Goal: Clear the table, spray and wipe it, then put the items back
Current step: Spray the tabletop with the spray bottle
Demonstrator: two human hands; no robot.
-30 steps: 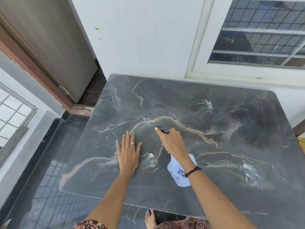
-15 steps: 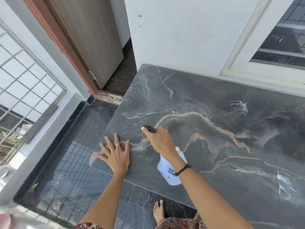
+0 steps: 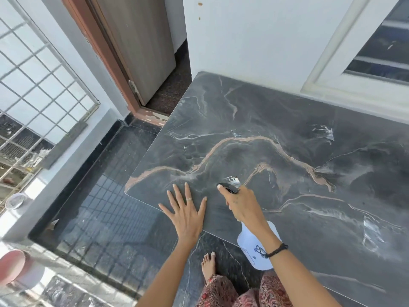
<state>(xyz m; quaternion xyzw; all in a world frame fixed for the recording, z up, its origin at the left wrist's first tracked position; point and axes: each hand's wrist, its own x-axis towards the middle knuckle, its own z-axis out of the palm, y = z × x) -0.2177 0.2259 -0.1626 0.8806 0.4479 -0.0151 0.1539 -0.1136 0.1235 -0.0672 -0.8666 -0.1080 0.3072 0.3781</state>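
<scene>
A dark marble table (image 3: 287, 120) with tan veins fills the right of the view, and nothing stands on it. My right hand (image 3: 242, 203) grips a translucent white spray bottle (image 3: 256, 247) by its neck, with the index finger on the black trigger. The nozzle points at the table's near-left part. My left hand (image 3: 187, 214) lies flat with fingers spread on the table's near-left edge, a ring on one finger. Wet glints show on the surface at the right and back.
A white wall (image 3: 254, 36) and a window frame (image 3: 332, 69) border the table's far side. A brown door (image 3: 137, 41) stands at the back left, a barred railing (image 3: 39, 85) at far left. Dark tiled floor (image 3: 106, 209) and my bare foot (image 3: 208, 265) lie below the table edge.
My view has swung left, toward the table's left corner. Both hands have shifted to that corner, the left one now at the very edge, the right still holding the bottle.
</scene>
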